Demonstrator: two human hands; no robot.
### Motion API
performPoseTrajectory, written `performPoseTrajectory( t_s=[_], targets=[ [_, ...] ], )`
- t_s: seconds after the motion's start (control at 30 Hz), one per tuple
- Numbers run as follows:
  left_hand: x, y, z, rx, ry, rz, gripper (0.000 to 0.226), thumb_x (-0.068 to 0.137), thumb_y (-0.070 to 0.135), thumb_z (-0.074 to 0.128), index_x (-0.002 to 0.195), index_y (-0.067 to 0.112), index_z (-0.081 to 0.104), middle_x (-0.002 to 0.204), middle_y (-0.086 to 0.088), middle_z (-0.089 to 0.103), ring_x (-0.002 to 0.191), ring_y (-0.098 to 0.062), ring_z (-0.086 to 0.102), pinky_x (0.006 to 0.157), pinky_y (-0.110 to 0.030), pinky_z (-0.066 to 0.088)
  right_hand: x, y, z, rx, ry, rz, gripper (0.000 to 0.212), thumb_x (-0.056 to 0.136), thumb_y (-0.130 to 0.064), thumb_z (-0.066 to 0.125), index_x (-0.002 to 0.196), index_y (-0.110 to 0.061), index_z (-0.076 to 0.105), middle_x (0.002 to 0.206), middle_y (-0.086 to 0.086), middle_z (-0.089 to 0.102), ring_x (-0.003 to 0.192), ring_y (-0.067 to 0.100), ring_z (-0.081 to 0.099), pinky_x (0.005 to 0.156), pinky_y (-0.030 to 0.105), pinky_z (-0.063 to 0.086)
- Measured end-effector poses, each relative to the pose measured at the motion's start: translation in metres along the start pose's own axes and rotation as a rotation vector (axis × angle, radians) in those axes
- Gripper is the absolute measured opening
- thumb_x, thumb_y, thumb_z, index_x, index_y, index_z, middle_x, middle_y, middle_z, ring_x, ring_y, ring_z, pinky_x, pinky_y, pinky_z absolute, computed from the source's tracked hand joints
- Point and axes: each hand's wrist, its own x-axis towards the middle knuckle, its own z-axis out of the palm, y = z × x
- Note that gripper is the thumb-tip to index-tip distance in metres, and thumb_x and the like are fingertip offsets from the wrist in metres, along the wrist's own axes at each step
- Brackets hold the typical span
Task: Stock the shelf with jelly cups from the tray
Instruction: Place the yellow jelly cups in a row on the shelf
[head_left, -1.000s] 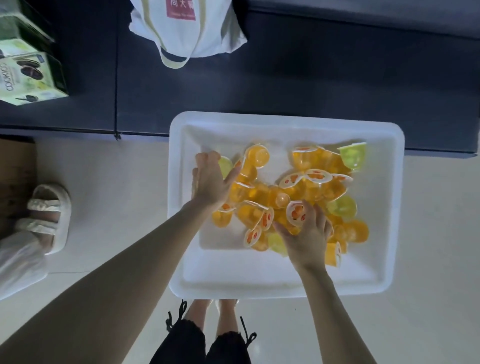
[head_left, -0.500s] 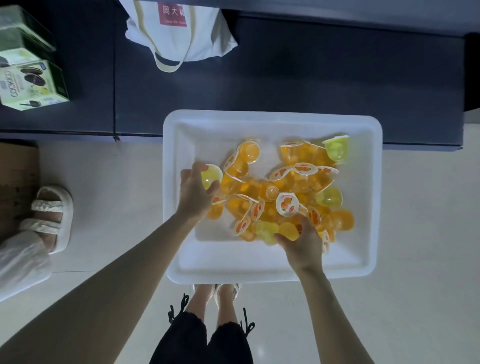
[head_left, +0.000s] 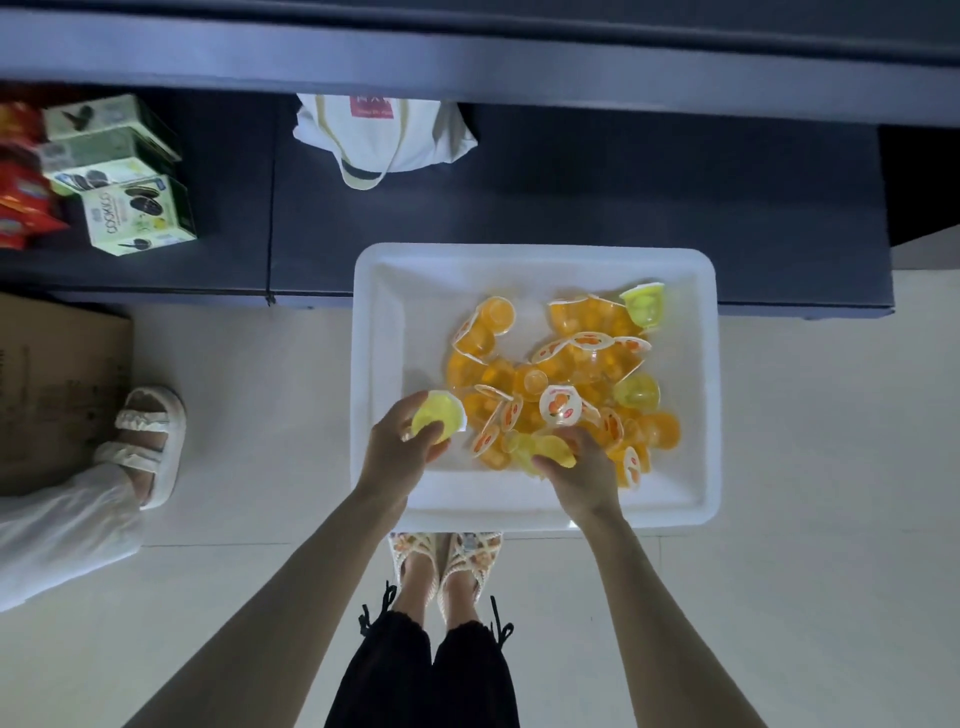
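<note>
Dark shelf (head_left: 571, 197), top cut off; white tray (head_left: 535, 253) before it, cups (head_left: 566, 374) heaped centre-right.
At the tray's left wall, left hand (head_left: 392, 454) grips green cup (head_left: 436, 418); right hand (head_left: 589, 475) curls round yellow cup (head_left: 555, 451) at heap's near edge, cup partly hidden.

I see a white tray (head_left: 378, 364). Inside it, the jelly cups (head_left: 530, 382) are mostly clear orange, lids (head_left: 559, 405) white w/ orange fruit print. Lime cup (head_left: 436, 418) at tray's left rim, yellow cup (head_left: 553, 451) by its near rim, pale green cups (head_left: 644, 306) toward its right. Behind tray: dark grey-blue shelf (head_left: 623, 197), white tote bag (head_left: 379, 135) w/ red patch. Far left of tray: pale green boxes (head_left: 137, 215) w/ black cookie pics, red packs (head_left: 23, 202).
</note>
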Motion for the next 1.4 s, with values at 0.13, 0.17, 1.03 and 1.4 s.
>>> performPoseTrajectory(
  t_s=[0.13,0.17,1.03,1.4],
  targets=[
    [-0.005,-0.01,0.005,-0.258,-0.012,-0.097,0.025,0.085,-0.01,0.058,0.103,0.007,0.061,0.111,-0.01,0.06,0.099,-0.026,0.063,0.076,-0.032,0.058,-0.005,0.002,0.009,0.322,0.004,-0.007,0.024,0.081,-0.005,0.07,0.101,-0.018,0.065,0.089,-0.019,0.06,0.08,0.003,0.059,0.064,0.011,0.047],
    [-0.007,-0.012,0.006,-0.272,-0.017,-0.091,0.021,0.085,-0.007,0.06,0.102,0.005,0.06,0.105,-0.008,0.062,0.094,-0.024,0.065,0.075,-0.032,0.059,-0.006,0.002,0.011,0.366,-0.001,-0.007,0.027,0.079,-0.003,0.072,0.096,-0.023,0.065,0.089,-0.018,0.061,0.082,0.005,0.06,0.065,0.017,0.049],
    [-0.351,0.284,-0.021,-0.299,-0.217,0.748,0.038,0.072,0.022,0.073,0.105,0.014,0.056,0.096,0.0,0.066,0.085,-0.016,0.064,0.079,-0.033,0.05,-0.267,-0.327,-0.231,0.917,-0.176,-0.625,0.025,0.088,-0.009,0.065,0.112,-0.006,0.064,0.1,0.007,0.066,0.09,0.017,0.067,0.079,0.035,0.057],
    [-0.452,0.44,-0.053,-0.126,-0.007,1.241,0.038,0.074,-0.001,0.075,0.107,0.015,0.063,0.102,0.003,0.07,0.087,-0.004,0.067,0.071,-0.011,0.049,-0.355,-0.482,-0.324,0.52,0.02,-1.183,0.024,0.081,-0.004,0.071,0.105,-0.005,0.064,0.095,-0.007,0.065,0.086,0.01,0.066,0.075,0.036,0.06]
  ],
)
